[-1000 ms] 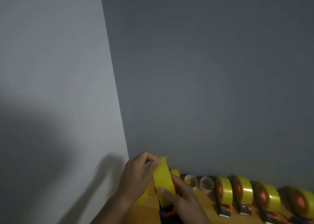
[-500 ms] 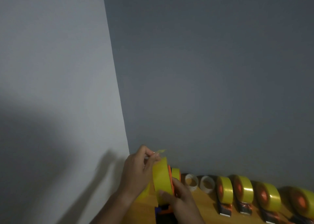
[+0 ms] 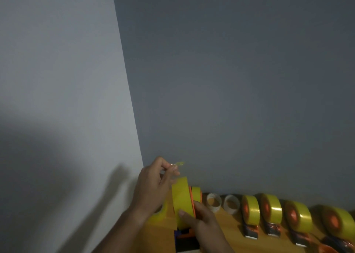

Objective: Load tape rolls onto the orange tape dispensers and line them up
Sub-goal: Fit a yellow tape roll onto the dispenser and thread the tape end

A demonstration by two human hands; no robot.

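Most of the frame is wall: a pale panel [image 3: 57, 80] fills the left side and a darker grey one [image 3: 230, 70] the right, meeting at a slanted edge that runs down to the lower middle. All the action sits along the bottom edge, on a wooden desk [image 3: 228, 226]. At lower centre the 2 hands work close together on 1 yellow tape roll [image 3: 181, 201], which stands on edge on an orange tape dispenser [image 3: 192, 201] whose orange rim shows just right of the roll and whose dark base sits below. The left hand [image 3: 151, 187] is raised just above and left of the roll, finger and thumb pinched on the loose tape end [image 3: 177, 164] — a thin, glossy strip lifted off the top of the roll. The right hand [image 3: 199, 220] grips the roll and dispenser from the lower right, thumb laid across the yellow face. Another yellow roll [image 3: 159, 213] lies partly hidden under the left wrist. Right of the hands stand 2 empty cardboard cores [image 3: 222, 203], side by side, and beyond them 4 loaded dispensers [image 3: 276, 214] in a row towards the lower right corner — the last one blurred.
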